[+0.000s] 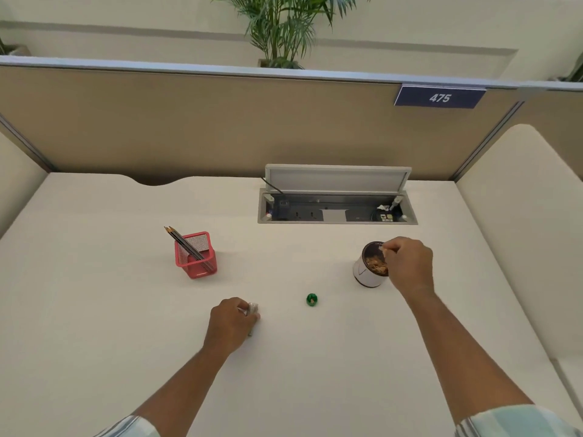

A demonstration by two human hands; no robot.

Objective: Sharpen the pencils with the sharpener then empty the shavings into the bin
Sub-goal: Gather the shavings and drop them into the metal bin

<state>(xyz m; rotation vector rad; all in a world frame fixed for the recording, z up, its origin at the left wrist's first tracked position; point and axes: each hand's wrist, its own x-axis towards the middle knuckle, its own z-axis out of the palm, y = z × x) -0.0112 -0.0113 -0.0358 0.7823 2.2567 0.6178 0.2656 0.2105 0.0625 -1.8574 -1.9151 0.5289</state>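
Note:
A small white bin point(362, 272) with pencil shavings inside stands on the right of the white desk point(94, 279). My right hand point(410, 263) is at its far-right rim, thumb and fingers curled and pinching there. My left hand point(232, 320) rests on the desk near the front and grips a small clear sharpener casing point(253, 309). A thin grey end shows just below that hand. The green sharpener part point(311, 299) lies loose on the desk between my hands. A red mesh holder point(197, 258) at the left holds a few dark pencils point(183, 242).
An open cable box point(337, 209) with sockets is set into the desk at the back, its lid raised. A beige partition point(220, 121) closes the far side, with padded side panels left and right.

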